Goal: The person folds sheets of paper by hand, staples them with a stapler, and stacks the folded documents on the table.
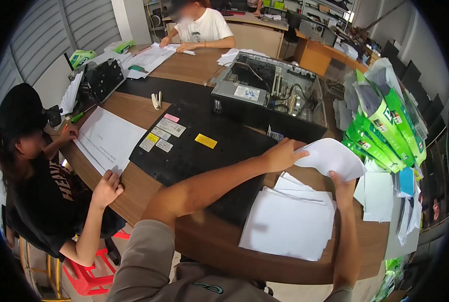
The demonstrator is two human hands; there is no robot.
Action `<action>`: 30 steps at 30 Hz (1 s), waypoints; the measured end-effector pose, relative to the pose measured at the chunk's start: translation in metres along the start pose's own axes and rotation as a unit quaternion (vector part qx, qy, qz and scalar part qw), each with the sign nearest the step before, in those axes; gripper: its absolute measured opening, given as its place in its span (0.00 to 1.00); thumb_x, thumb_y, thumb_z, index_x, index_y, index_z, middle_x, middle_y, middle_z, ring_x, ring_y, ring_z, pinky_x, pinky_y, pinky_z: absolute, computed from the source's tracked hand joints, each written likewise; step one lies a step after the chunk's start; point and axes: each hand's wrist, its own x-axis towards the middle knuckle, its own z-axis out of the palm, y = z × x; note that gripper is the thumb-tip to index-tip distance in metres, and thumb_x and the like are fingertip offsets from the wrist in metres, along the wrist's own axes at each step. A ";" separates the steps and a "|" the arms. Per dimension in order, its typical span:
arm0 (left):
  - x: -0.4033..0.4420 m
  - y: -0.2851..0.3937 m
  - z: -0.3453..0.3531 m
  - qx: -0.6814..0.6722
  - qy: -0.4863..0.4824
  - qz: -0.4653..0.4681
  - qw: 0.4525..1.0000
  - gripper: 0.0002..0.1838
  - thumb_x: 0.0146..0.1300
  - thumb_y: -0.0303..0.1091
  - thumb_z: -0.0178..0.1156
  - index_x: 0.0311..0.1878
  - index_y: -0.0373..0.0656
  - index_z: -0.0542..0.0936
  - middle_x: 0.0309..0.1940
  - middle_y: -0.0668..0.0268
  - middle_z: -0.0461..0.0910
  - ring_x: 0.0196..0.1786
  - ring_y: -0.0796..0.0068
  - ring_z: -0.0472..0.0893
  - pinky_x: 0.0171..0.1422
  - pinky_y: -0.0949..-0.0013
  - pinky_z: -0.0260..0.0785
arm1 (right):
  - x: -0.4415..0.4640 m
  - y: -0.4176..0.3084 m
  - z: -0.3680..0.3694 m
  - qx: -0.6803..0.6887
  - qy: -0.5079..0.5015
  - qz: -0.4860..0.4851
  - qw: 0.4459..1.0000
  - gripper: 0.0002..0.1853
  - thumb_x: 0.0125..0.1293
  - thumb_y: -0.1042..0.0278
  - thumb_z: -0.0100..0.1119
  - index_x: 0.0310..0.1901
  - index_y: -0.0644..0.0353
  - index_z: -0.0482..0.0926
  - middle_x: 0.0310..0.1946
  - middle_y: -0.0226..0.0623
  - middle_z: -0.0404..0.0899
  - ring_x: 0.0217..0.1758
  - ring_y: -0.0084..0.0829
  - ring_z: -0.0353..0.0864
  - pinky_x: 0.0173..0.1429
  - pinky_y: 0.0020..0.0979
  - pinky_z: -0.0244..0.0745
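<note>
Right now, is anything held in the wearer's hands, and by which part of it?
Yes, curved white paper: the left hand holds its left end, the right hand its lower edge.

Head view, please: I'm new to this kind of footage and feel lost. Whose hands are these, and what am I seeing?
There is no robot here. A camera worn on someone's head looks forward and down at their bare hands. The left hand and right hand hold curved paper above the table. Nearby lie a paper stack, a black panel with stickers and an opened computer. Two people at the table also have papers before them.
</note>
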 end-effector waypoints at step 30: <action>0.034 0.088 -0.064 -0.223 -0.058 0.167 0.959 0.28 0.64 0.41 0.69 0.61 0.33 0.74 0.52 0.57 0.82 0.50 0.70 0.81 0.51 0.70 0.74 | 0.033 -0.045 -0.015 0.113 -0.063 0.030 0.991 0.18 0.66 0.79 0.61 0.57 0.74 0.76 0.51 0.41 0.82 0.51 0.28 0.80 0.61 0.32 0.72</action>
